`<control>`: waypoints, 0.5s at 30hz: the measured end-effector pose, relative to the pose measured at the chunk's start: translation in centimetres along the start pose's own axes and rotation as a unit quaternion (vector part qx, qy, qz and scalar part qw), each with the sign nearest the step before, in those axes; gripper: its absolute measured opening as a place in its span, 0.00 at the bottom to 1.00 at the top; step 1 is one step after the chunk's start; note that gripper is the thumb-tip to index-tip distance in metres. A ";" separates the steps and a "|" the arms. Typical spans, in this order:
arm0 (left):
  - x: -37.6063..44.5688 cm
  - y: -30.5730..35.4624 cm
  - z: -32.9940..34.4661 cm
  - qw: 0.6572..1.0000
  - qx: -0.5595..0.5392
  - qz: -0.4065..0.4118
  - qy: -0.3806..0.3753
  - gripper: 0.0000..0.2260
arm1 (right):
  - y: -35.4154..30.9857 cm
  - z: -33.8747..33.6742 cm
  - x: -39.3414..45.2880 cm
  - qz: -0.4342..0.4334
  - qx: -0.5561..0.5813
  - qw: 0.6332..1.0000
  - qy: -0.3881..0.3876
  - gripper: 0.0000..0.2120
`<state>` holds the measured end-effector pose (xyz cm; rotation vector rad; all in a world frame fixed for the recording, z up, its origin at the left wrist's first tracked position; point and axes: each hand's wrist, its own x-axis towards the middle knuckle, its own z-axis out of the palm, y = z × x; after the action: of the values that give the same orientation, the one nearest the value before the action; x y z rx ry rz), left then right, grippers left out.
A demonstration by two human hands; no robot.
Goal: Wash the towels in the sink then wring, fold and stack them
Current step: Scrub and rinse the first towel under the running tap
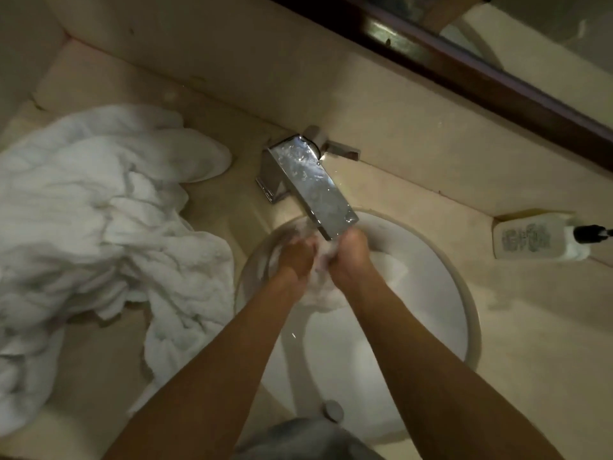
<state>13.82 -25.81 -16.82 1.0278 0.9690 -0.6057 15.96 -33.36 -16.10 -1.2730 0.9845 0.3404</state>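
Observation:
Both my hands are down in the round white sink [441,313], right under the spout of the chrome faucet [311,184]. My left hand [297,257] and my right hand [350,258] each grip a bunched wet white towel [323,290] between them, fingers curled into the cloth. The towel trails down into the basin below my wrists. A large heap of crumpled white towels [99,220] lies on the counter to the left of the sink.
A white pump bottle [544,239] lies on its side on the beige counter [517,327] at the right. A dark-framed mirror [497,74] runs along the wall behind. The sink's drain plug [332,410] shows near the front rim.

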 end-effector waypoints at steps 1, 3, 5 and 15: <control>0.2 0.4 -0.3 0.997 -0.065 -0.016 -0.025 0.12 | 0.5 0.3 -0.5 -0.057 -0.069 0.996 -0.014 0.09; 0.1 -0.1 -1.0 0.984 -0.157 -0.050 -0.068 0.13 | 1.7 -0.4 0.1 -0.120 -0.186 0.975 -0.007 0.11; -0.8 -1.1 -1.5 0.978 -0.179 -0.035 -0.106 0.10 | 1.6 -1.8 0.3 -0.095 -0.209 0.973 0.006 0.23; -0.8 -4.5 -3.6 0.980 -0.177 -0.011 0.086 0.17 | 2.1 -5.6 -1.8 0.122 0.150 0.979 -0.066 0.20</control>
<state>8.52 -24.39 -18.69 0.7598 1.1936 -0.3483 11.04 -37.28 -15.87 -0.8479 1.0372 0.4419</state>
